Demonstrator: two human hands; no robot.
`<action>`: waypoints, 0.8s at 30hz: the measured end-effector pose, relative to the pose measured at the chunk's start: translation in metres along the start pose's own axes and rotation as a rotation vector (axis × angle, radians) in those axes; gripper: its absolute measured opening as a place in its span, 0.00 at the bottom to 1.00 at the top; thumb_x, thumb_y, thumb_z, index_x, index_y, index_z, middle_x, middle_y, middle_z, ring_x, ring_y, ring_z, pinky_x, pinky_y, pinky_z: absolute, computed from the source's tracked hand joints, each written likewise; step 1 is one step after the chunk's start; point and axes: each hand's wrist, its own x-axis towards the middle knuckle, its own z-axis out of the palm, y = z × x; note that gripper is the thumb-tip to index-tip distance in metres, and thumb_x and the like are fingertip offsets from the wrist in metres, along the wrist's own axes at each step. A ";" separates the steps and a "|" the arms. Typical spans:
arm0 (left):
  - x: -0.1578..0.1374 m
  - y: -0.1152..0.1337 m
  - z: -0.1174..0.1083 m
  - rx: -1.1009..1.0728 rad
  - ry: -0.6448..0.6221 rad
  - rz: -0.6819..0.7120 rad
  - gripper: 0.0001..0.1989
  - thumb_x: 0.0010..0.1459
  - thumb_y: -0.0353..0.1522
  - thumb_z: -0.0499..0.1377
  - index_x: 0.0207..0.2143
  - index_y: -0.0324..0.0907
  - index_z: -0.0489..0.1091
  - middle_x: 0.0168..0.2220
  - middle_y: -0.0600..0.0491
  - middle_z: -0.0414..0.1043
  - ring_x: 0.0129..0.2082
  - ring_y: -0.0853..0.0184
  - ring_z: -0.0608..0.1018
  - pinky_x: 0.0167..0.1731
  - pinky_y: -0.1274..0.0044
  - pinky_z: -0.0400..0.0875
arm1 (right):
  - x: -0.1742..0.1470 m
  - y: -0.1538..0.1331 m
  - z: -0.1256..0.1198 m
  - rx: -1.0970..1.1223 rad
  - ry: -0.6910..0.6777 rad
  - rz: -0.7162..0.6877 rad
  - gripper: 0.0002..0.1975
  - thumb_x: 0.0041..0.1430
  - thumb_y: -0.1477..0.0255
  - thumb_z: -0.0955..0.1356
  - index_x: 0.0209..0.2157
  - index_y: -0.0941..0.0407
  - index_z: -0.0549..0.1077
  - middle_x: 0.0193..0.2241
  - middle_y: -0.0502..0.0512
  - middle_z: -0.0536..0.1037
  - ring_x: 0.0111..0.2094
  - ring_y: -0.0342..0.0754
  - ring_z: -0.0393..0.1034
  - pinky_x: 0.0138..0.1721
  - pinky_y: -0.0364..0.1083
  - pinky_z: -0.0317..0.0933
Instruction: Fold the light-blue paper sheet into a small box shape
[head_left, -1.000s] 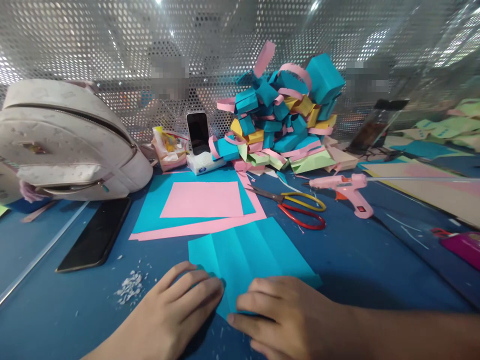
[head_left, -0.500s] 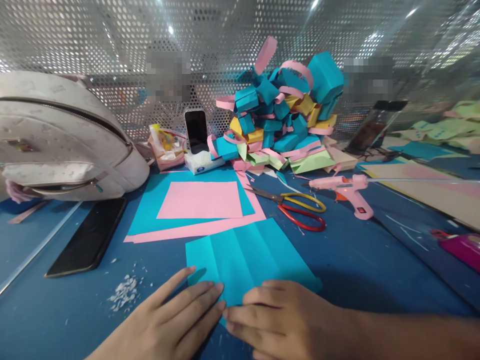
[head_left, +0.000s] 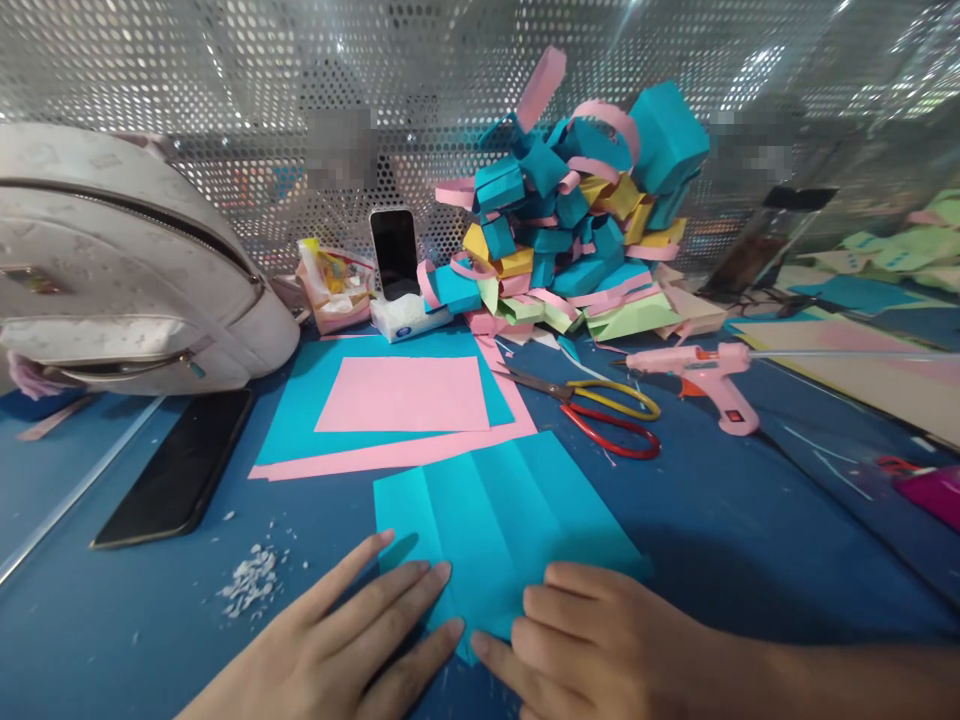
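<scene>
A blue sheet of paper (head_left: 487, 520) with several lengthwise creases lies at a slant on the table in front of me. My left hand (head_left: 352, 630) rests on its near left corner with the fingers stretched out and slightly spread. On the near edge, my right hand (head_left: 592, 640) has most fingers curled in, while its index finger reaches to the corner of the paper, close to a left fingertip. My right thumb is hidden. Just beyond lie a pink sheet (head_left: 405, 395) and a larger blue sheet (head_left: 300, 400), over more pink paper (head_left: 375, 460).
Scissors (head_left: 600, 410) and a pink glue gun (head_left: 705, 375) lie to the right. A pile of folded paper pieces (head_left: 562, 220) stands at the back against a perforated metal screen (head_left: 225, 60). A black phone (head_left: 180, 470), paper scraps (head_left: 251, 580) and a white backpack (head_left: 135, 270) are on the left.
My right hand has slid right along the near edge of the blue paper, its fingers curling more. A gap has opened between the hands; the left has hardly moved.
</scene>
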 end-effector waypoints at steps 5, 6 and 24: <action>-0.001 0.007 0.006 -0.069 0.038 -0.094 0.22 0.68 0.27 0.41 0.60 0.41 0.63 0.59 0.49 0.67 0.60 0.61 0.68 0.66 0.58 0.33 | -0.004 0.002 0.006 0.036 0.000 0.021 0.17 0.72 0.68 0.58 0.52 0.60 0.71 0.32 0.51 0.77 0.34 0.46 0.68 0.34 0.48 0.59; -0.001 0.009 0.008 -0.094 0.041 -0.139 0.23 0.69 0.27 0.40 0.60 0.42 0.63 0.59 0.50 0.67 0.60 0.61 0.68 0.66 0.58 0.32 | -0.004 0.001 0.007 0.044 -0.001 0.017 0.17 0.72 0.67 0.58 0.53 0.59 0.70 0.33 0.51 0.77 0.33 0.45 0.68 0.34 0.47 0.59; 0.001 0.018 0.011 -0.072 0.171 -0.166 0.18 0.68 0.28 0.47 0.56 0.39 0.68 0.57 0.53 0.70 0.56 0.66 0.70 0.65 0.70 0.48 | -0.001 -0.001 0.013 0.177 -0.034 0.049 0.15 0.71 0.70 0.59 0.52 0.59 0.71 0.35 0.53 0.77 0.34 0.45 0.67 0.37 0.46 0.60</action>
